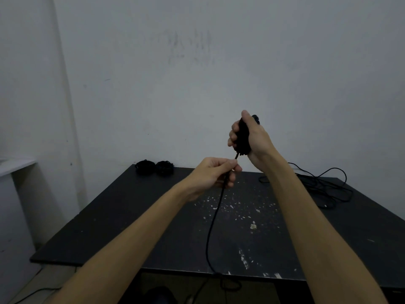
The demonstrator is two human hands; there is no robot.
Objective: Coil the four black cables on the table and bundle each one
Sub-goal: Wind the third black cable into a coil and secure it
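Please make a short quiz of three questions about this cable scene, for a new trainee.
1. True or false: the right hand grips a coil of black cable.
2. How many finished bundles lie at the far left edge of the table?
3. The loose cable pile lies on which side: A left, B right?

Key: 1 true. 2 two. 3 B. The left hand pinches the cable strand below the coil.

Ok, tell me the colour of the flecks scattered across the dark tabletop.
The flecks on the black table are whitish, clearest in the head view.
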